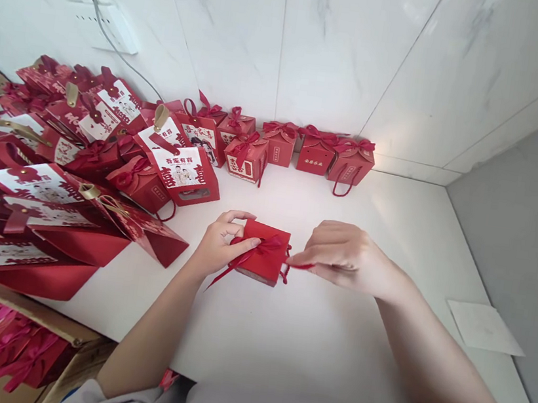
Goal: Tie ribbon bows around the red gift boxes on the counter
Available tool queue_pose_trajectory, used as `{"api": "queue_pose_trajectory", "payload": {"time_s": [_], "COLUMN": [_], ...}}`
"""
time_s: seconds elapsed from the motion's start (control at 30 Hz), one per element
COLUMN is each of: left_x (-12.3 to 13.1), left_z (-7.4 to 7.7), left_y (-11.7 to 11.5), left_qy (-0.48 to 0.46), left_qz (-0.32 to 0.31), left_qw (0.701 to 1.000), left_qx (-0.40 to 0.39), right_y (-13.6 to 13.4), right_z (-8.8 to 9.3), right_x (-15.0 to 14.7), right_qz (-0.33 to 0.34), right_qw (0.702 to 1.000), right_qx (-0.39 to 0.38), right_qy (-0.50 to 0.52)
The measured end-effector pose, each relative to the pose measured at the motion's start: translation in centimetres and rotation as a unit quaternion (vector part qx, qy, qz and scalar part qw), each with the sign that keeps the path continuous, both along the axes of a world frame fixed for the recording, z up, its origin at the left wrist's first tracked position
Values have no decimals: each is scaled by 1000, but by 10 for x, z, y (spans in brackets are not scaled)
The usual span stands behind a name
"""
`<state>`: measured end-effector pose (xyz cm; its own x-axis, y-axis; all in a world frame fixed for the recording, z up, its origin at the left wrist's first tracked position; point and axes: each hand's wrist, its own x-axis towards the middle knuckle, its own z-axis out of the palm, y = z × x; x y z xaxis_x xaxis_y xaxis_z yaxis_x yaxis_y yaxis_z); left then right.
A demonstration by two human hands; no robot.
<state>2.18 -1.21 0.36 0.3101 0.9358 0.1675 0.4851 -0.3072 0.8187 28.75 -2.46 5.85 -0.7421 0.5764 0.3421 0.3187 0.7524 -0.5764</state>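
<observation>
A small red gift box (pixel 267 269) sits on the white table in front of me, with a red ribbon bow (pixel 269 246) on the face turned up to me and a twisted red cord handle on its right side. My left hand (pixel 224 243) grips the box from the left, its thumb pressed on the bow. One ribbon tail hangs down to the left below that hand. To the right of the box, my right hand (pixel 341 256) pinches a red ribbon end (pixel 301 266), drawn out past the box's right edge.
Several finished-looking red gift boxes (pixel 283 147) stand along the tiled wall. Many red gift bags (pixel 185 180) crowd the left side of the white table (pixel 231 335). A cardboard box (pixel 77 335) with bowed red boxes stands lower left. White paper (pixel 483 327) lies at right.
</observation>
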Motion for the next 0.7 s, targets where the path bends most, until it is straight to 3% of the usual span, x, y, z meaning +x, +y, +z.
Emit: {"api": "queue_pose_trajectory", "payload": {"time_s": [0.13, 0.27, 0.37, 0.43, 0.53, 0.6, 0.7], "left_x": [4, 2, -1, -3, -6, -7, -4], "left_z": [2, 0, 1, 8, 25, 37, 41], "left_y": [-3, -1, 0, -2, -18, -33, -58], "left_qy": [15, 3, -34, -28, 76, 158, 250], "left_qz": [14, -3, -17, 28, 114, 114, 82], "left_qw": [1000, 1000, 999, 999, 981, 962, 941], "left_qx": [12, 6, -7, 28, 139, 190, 211], "right_y": [-6, -7, -3, 3, 12, 17, 20], "right_z": [-2, -4, 2, 3, -9, -21, -38], "right_x": [-4, -1, 5, 4, -8, -19, -30], "right_qz": [75, 74, 70, 7, -100, -95, -72], "right_qw": [991, 956, 932, 949, 975, 983, 982], "right_qx": [-44, -216, -324, -309, -189, -139, -153], "right_qy": [-103, -183, -145, -61, 56, 78, 87]}}
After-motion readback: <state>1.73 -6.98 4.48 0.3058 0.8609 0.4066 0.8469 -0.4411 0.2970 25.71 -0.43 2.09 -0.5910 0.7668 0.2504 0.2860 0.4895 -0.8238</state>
